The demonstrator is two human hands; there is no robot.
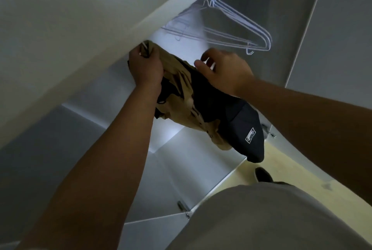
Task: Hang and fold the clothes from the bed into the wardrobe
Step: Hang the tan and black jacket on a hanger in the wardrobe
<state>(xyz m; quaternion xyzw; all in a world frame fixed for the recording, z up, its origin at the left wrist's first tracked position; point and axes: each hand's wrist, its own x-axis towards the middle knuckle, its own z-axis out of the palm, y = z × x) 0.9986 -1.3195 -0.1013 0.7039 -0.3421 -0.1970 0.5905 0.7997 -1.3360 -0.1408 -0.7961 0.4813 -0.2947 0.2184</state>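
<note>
The left hand (146, 64) is raised to the wardrobe's white front edge (171, 6), its fingers curled tight round the top of a crumpled tan fabric garment (181, 109), with a thin white sliver poking out above the knuckles. A dark navy fabric garment (237, 121) hangs bunched against the tan one inside the wardrobe opening. It carries a small white-bordered rectangular patch (250, 135) whose marking is too small to read. The right hand (225, 72) sits on top of the navy cloth, apart from the left, fingers bent and a bit of white showing by the thumb; whether it grips anything I cannot tell. Behind, several empty white wire hangers (231, 26) hang together. Below lie pale yellow flooring (291, 169) and a dark shoe (263, 175).
</note>
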